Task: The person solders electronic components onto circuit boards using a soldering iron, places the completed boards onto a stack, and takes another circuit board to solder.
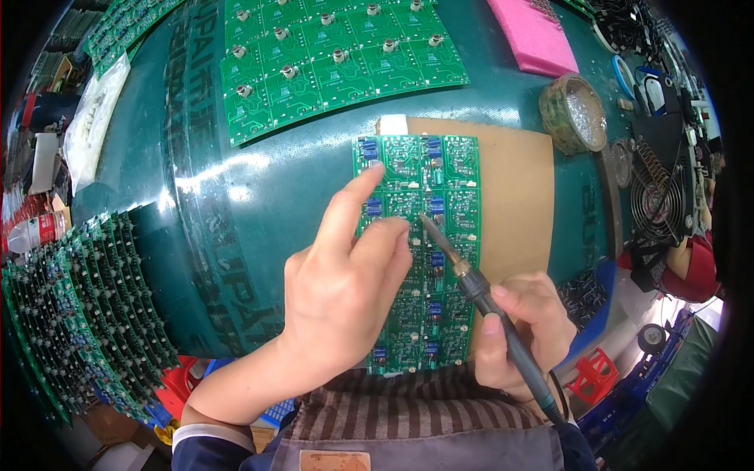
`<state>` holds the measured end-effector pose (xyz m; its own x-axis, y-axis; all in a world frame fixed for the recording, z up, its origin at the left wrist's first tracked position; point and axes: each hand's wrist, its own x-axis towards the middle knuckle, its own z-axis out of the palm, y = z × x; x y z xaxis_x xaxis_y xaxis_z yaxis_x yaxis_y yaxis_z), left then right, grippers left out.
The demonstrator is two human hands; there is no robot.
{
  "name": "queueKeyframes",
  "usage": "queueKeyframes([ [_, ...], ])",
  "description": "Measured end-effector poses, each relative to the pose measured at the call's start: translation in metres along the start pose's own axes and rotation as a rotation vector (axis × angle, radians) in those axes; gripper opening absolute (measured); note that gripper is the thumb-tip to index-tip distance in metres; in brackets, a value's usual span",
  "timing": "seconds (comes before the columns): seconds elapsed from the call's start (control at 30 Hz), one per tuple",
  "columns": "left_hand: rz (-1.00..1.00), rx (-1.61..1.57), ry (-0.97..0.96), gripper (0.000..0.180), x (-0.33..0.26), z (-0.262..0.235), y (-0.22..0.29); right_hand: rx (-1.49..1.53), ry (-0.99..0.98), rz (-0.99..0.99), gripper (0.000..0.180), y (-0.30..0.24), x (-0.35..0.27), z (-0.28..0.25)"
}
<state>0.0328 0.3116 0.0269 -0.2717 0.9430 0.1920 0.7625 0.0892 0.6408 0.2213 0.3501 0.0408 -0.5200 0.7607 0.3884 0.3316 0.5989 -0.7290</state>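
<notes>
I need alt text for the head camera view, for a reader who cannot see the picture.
A person's right hand holds a soldering iron with its tip on a green circuit board panel, while the left hand rests its fingers on the panel. The panel lies on brown cardboard over a dark green mat.

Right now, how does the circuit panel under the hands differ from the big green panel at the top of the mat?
The panel under the hands is a narrow strip lying on brown cardboard; the big panel is wider and lies straight on the green mat. The near one carries blue parts, the far one round silver ones. The left hand rests on the near one only. Both are green grids of repeated boards.
</notes>
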Motion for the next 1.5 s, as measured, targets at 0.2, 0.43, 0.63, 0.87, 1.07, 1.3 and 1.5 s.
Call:
queueKeyframes([
  [0.2,0.078,0.039,0.06,0.015,0.002,-0.004,0.002,-0.016,-0.008,-0.02,0.023,0.001,0.001,-0.002],
  [0.43,0.057,0.052,0.017,0.017,0.003,-0.003,-0.001,0.013,0.009,-0.002,0.022,-0.002,0.0,0.001],
  [0.63,0.035,0.075,-0.033,0.016,0.001,-0.003,0.0,0.006,0.009,0.013,0.021,-0.004,-0.002,0.002],
  [0.87,0.026,0.019,-0.073,0.015,-0.003,-0.011,0.003,0.005,0.002,0.036,0.023,-0.007,-0.007,-0.009],
  [1.07,-0.083,-0.066,-0.186,0.018,-0.025,-0.021,0.021,0.001,-0.011,-0.046,0.028,-0.011,-0.029,-0.017],
  [1.3,0.03,0.044,-0.072,0.015,-0.035,-0.009,0.014,-0.012,-0.021,-0.046,0.025,-0.013,-0.035,-0.009],
  [1.5,0.027,0.075,-0.092,0.015,-0.035,-0.01,0.016,-0.014,-0.028,-0.046,0.024,-0.015,-0.037,-0.01],
])
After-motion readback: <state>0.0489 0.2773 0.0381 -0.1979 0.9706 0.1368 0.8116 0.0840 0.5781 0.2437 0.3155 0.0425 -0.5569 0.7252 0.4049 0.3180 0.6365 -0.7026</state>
